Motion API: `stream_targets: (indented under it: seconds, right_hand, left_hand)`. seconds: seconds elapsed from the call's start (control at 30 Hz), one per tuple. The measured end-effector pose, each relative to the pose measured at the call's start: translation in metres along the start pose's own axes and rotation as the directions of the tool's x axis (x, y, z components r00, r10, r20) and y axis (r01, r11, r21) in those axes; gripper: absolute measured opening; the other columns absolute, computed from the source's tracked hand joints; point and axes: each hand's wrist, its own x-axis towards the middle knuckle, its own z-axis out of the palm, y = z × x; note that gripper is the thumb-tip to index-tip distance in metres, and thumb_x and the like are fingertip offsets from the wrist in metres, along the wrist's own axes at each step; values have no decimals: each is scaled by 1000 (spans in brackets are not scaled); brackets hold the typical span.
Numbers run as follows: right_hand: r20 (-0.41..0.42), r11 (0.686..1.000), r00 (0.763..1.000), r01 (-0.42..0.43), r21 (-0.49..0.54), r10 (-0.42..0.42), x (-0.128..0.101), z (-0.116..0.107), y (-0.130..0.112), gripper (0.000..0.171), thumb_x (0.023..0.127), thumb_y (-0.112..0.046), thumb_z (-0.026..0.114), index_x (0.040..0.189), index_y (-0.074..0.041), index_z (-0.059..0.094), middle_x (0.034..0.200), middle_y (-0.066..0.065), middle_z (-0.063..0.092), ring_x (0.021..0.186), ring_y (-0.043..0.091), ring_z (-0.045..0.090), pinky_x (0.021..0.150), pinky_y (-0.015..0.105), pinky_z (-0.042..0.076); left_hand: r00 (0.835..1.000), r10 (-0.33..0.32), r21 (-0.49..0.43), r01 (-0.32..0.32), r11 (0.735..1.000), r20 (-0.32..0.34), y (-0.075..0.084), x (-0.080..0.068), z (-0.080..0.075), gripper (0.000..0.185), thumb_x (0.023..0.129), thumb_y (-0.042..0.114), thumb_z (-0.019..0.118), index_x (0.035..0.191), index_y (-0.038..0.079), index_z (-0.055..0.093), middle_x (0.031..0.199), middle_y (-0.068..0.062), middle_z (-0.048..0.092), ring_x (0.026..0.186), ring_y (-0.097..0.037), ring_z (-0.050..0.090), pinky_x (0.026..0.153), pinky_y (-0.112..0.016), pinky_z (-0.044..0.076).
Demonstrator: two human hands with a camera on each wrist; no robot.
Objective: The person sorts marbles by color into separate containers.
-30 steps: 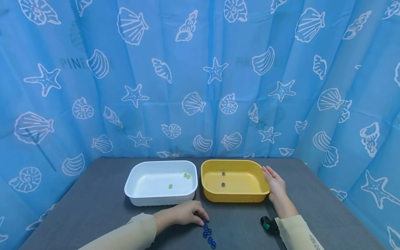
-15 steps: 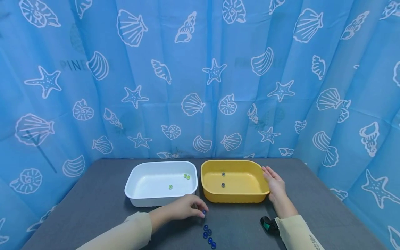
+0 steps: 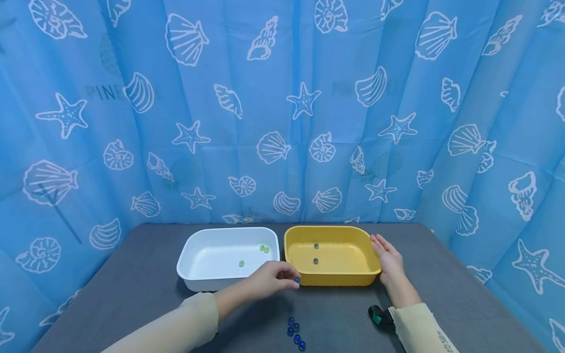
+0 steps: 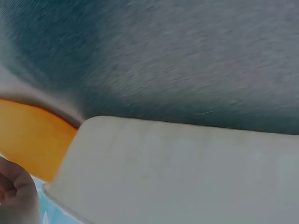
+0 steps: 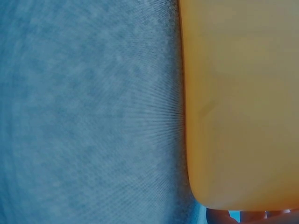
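Note:
My left hand (image 3: pixel 270 280) pinches a small blue glass marble (image 3: pixel 297 280) between thumb and fingers, at the near left corner of the yellow tub (image 3: pixel 337 280). Two dark marbles (image 3: pixel 315 261) lie inside that tub. On the tub's right end rests my right hand (image 3: pixel 390 261), its fingers stretched along the wall; in the right wrist view fingertips (image 5: pixel 252 215) show at the tub's lower edge. Several blue marbles (image 3: pixel 296 338) form a loose line on the grey cloth nearer me. The left wrist view catches part of the left hand (image 4: pixel 17 193) at its lower left.
To the left of the yellow tub stands a white tub (image 3: pixel 212 285) holding three green marbles (image 3: pixel 241 264). A black strap with a green patch (image 3: pixel 378 316) is by the right wrist. A blue shell-patterned curtain (image 3: pixel 282 117) hangs behind the grey table (image 3: pixel 145 294).
My left hand has picked up a blue marble from the line, lifted it away and carried it forward to the yellow tub's front left corner. The right hand has stayed still.

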Motion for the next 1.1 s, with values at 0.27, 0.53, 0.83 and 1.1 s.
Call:
stream_targets:
  seconds: [0.27,0.53,0.83,1.1]
  right_hand:
    - [4,1000,1000,-12,-2,12,-2,-1,-1,53,105,-15,44,154,-12,25,154,6,32,143,19,27,115,36,23]
    - [12,1000,1000,-18,-3,18,-4,-2,0,53,105,-16,44,154,-12,25,154,6,32,143,19,27,114,35,23]
    - [3,1000,1000,-10,3,10,-2,-2,0,53,105,-14,44,154,-11,25,154,6,32,142,19,28,114,36,24]
    - [6,1000,1000,-9,-2,9,-3,-1,-1,52,105,-15,43,154,-11,26,154,6,32,143,19,27,114,36,24]
  left_hand:
    - [983,5,-34,-11,999,-185,8,17,6,17,91,18,69,103,7,70,89,2,61,79,-15,53,66,-22,47]
    - [942,-108,-185,50,981,-318,11,35,18,20,90,20,71,104,5,69,92,0,63,82,-15,54,72,-24,51]
    - [875,-332,-372,194,908,-353,17,63,24,21,91,18,70,106,3,67,96,-5,62,90,-19,60,82,-35,51]
    - [828,-433,-417,274,867,-355,13,95,31,20,88,16,73,102,3,67,98,-7,63,94,-23,60,87,-41,49]
